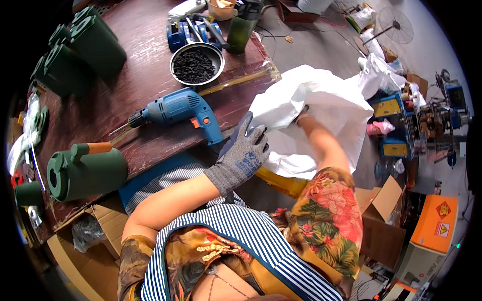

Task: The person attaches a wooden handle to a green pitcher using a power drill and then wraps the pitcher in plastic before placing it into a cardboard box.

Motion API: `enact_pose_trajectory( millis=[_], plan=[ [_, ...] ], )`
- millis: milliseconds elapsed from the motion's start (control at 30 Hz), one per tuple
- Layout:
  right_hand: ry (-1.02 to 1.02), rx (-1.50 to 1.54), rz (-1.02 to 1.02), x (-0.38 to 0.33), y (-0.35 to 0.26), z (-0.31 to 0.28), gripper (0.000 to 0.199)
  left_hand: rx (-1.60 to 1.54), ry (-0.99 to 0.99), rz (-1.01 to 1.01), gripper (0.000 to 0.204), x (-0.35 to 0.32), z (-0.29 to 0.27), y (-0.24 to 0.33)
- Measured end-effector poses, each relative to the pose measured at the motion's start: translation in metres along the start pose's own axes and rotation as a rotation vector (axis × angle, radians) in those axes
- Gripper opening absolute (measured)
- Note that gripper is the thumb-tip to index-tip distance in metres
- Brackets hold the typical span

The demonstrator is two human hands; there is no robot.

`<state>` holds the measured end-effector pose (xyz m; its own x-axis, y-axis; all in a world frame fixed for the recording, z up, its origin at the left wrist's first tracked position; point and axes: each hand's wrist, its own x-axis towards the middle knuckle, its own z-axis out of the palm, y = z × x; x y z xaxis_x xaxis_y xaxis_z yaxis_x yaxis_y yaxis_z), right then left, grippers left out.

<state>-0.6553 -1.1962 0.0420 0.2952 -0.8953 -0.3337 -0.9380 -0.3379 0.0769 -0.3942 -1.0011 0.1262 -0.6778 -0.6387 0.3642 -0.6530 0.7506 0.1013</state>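
At center, the gloved left hand point(243, 154) spreads its fingers against a white sack point(346, 98); the right hand point(304, 115) reaches inside, grip hidden. Upper center, a bowl point(217, 58) holds black pieces point(193, 66).

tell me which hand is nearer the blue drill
Left: the gloved left hand is just right of the blue drill, while the right hand reaches into the white sack, farther right.

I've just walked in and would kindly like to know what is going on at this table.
A person's right forearm reaches into a white sack, the hand mostly hidden, while the gloved left hand is at the sack's edge. On the table, a blue drill lies untouched near a bowl of small black pieces and several green cans.
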Motion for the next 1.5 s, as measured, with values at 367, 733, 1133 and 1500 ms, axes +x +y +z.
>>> enact_pose_trajectory(
  millis=[367, 733, 1133, 1500],
  plan=[
    [-0.538, 0.102, -0.153, -0.104, 0.009, -0.076, 0.064, 0.052, -0.008, -0.087, 0.026, 0.004, -0.002, 0.001],
    [-0.069, -0.133, 0.156, -0.061, 0.069, 0.017, 0.070, -0.020, -0.063, 0.095, 0.025, -0.016, -0.007, 0.025],
    [0.174, -0.192, 0.436, -0.091, 0.074, 0.000, 0.064, 0.096, -0.089, 0.065, 0.021, -0.031, 0.017, 0.030],
    [0.267, -0.042, 0.262, -0.177, -0.033, 0.033, 0.063, 0.148, -0.001, 0.103, 0.019, -0.006, -0.017, 0.010]
  ],
)
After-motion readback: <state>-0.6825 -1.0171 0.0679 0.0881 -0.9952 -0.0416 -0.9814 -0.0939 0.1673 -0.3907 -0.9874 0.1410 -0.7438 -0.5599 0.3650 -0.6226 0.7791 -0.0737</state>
